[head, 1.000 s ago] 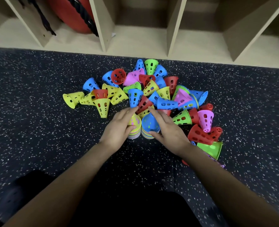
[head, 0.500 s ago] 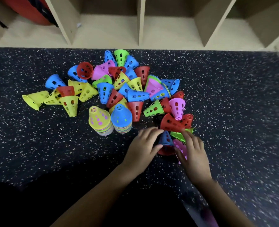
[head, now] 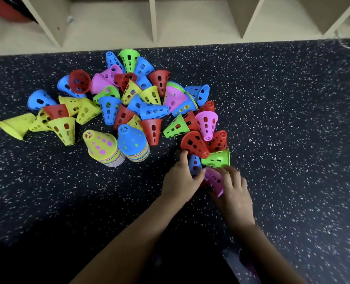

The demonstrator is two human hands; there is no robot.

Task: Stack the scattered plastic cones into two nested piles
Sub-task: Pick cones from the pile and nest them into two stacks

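Observation:
Two nested piles stand side by side on the dark speckled floor: one topped by a yellow cone (head: 100,144), the other by a blue cone (head: 131,141). Behind and to their right lie several loose cones in red, blue, green, yellow and pink. My left hand (head: 180,180) curls round a small blue cone (head: 194,165) at the heap's near right edge. My right hand (head: 232,191) grips a pink cone (head: 214,179) lying beside it. A green cone (head: 217,159) and a red cone (head: 193,144) lie just beyond my fingers.
A beige wooden shelf unit (head: 155,19) with open compartments runs along the far edge of the floor. A red ball (head: 3,7) sits in its left compartment. Dark speckled floor (head: 293,119) stretches to the right of the cones.
Both hands left the two piles and moved right to the heap's near edge. My left hand closed round the blue cone and my right hand took hold of the pink cone.

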